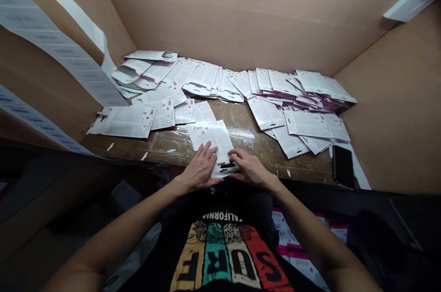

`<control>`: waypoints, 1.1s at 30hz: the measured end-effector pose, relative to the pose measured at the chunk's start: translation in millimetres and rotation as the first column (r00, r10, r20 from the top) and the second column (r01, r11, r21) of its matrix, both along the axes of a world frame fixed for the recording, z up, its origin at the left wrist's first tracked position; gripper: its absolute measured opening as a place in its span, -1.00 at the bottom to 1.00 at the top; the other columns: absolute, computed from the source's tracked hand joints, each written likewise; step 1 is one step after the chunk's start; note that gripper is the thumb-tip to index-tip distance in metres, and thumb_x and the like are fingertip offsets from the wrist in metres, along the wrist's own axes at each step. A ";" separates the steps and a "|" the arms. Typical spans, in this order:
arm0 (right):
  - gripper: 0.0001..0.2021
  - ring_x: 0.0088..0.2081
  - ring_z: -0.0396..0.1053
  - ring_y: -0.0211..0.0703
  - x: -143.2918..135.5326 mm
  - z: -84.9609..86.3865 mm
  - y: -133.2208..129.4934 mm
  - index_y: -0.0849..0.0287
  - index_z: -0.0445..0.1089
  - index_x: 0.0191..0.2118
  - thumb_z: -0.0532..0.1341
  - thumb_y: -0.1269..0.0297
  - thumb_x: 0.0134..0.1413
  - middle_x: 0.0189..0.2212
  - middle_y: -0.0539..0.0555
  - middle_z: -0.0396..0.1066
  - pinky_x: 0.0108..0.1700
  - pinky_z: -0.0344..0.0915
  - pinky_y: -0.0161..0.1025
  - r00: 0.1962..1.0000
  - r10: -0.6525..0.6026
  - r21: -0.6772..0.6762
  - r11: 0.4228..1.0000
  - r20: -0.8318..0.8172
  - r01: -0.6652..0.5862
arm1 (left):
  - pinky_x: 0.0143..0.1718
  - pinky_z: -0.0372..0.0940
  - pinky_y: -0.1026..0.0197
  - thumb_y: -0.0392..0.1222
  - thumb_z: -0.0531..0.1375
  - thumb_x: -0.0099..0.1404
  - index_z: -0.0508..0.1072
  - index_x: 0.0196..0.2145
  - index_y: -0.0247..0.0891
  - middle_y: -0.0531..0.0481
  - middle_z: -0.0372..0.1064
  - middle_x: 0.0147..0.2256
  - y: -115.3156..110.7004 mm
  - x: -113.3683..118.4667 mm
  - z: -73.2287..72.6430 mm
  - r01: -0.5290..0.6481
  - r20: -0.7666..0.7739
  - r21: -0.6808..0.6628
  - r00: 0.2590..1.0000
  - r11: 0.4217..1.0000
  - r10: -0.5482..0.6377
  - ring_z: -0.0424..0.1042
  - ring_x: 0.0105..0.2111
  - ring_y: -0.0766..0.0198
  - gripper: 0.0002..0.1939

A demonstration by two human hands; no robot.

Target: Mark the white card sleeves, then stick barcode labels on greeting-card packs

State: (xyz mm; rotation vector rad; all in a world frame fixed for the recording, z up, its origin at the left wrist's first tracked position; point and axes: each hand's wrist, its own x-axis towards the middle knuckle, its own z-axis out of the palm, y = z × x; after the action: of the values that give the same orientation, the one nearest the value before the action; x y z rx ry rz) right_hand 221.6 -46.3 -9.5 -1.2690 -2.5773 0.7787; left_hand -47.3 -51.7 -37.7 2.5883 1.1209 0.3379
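A white printed packet [223, 138] lies at the front middle of the tabletop, its slotted end overhanging the near edge towards me. Dark slots show through that end. My left hand [200, 166] holds the packet's left side, fingers on top and thumb by the lower edge. At the right side, my right hand [251, 168] has its curled fingers closed on the edge beside the slots. Under and behind this packet is another white packet [205, 111], partly covered.
White packets [132, 122] spread over the left, and piled packets [275, 83] line the back and right. A black phone [342, 166] lies at the front right. Label strips [65, 43] hang on the left. Cardboard walls [227, 11] enclose the table [237, 119]; paper scraps [171, 150] lie near its edge.
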 end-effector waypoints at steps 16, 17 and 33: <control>-0.61 -0.43 0.42 -0.13 -7.8 -2.7 4.3 0.17 0.48 -0.06 0.34 -0.05 0.19 -0.37 0.06 0.54 -0.38 0.33 -0.23 0.680 -0.606 -0.568 0.755 -0.413 0.328 | 0.45 0.12 -0.31 -0.07 0.14 0.56 0.34 0.37 -0.27 -0.26 0.38 0.32 -22.1 -6.7 -15.0 0.112 0.178 0.285 0.970 0.952 -0.167 0.15 0.46 -0.16 -0.49; -0.57 -0.47 0.40 -0.15 6.8 8.2 19.1 0.18 0.48 -0.06 0.37 -0.07 0.14 -0.39 0.05 0.53 -0.42 0.30 -0.24 0.622 -0.651 -0.574 0.733 -0.436 0.365 | 0.45 0.12 -0.27 0.00 0.12 0.57 0.30 0.40 -0.32 -0.31 0.31 0.36 -11.8 -8.9 -10.6 0.106 0.181 0.285 0.970 0.952 -0.163 0.13 0.47 -0.14 -0.43; -0.58 -0.50 0.42 -0.17 -8.3 -13.1 34.0 0.12 0.50 -0.32 0.42 -0.18 0.04 -0.47 0.04 0.54 -0.47 0.37 -0.25 0.517 -0.745 -0.705 0.627 -0.421 0.331 | 0.44 0.17 -0.14 -0.11 0.11 0.56 0.44 0.30 -0.35 -0.29 0.27 0.39 5.9 1.3 -7.2 -0.081 -0.004 0.135 0.997 0.987 0.083 0.19 0.43 -0.11 -0.53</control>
State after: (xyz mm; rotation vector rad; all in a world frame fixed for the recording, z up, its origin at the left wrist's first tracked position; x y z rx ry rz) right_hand 213.3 -12.3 -22.6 -1.4489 -1.2130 1.5216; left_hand -46.0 -45.8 -45.0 2.6674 1.2515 0.4340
